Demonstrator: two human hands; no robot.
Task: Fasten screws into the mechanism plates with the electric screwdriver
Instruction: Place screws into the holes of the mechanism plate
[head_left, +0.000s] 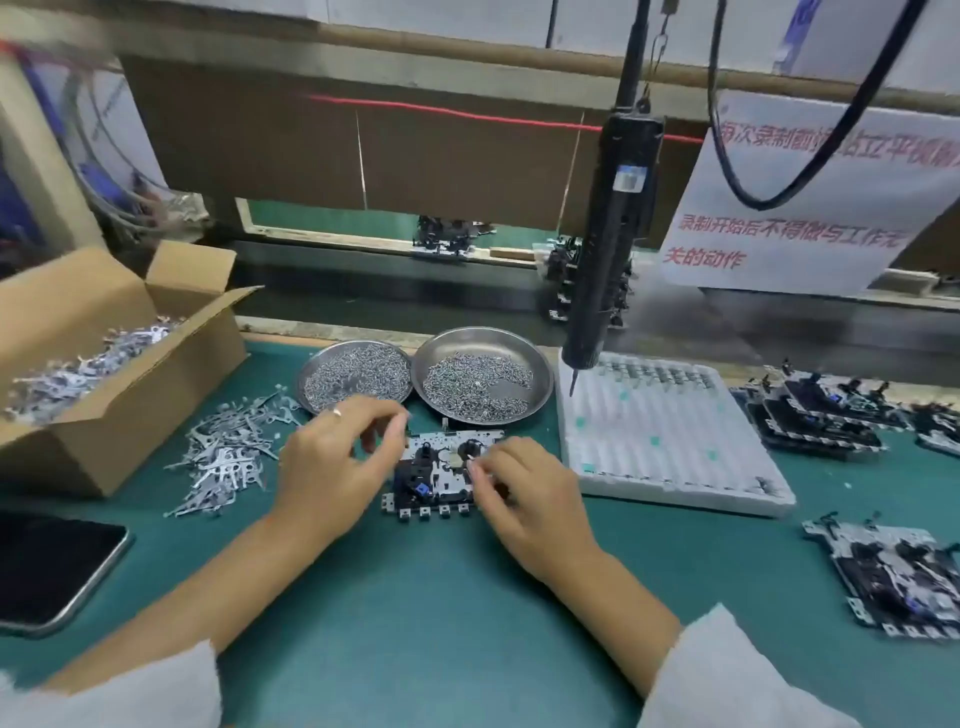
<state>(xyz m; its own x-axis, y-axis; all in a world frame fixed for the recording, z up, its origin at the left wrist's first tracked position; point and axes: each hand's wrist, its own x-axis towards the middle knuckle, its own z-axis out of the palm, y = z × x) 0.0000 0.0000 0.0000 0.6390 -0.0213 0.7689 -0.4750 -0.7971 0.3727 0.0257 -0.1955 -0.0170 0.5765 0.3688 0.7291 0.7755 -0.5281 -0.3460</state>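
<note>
A mechanism plate (441, 457) with black parts and a blue piece lies on the green mat in front of me. My left hand (332, 462) hovers over its left edge with curled fingers, thumb and forefinger close together; what they pinch is too small to tell. My right hand (524, 488) rests on the plate's right side and pinches a small pale part at its fingertips. The black electric screwdriver (608, 249) hangs free from a cable above the right, bit pointing down. Two steel dishes of screws (358, 374) (483, 382) stand just behind the plate.
An open cardboard box (104, 338) of metal levers stands at left, loose levers (228, 457) beside it. A white foam tray (665, 441) lies at right, finished mechanisms (821, 415) (893, 577) beyond it. A phone (47, 566) lies at the near left edge. A conveyor (415, 291) runs behind.
</note>
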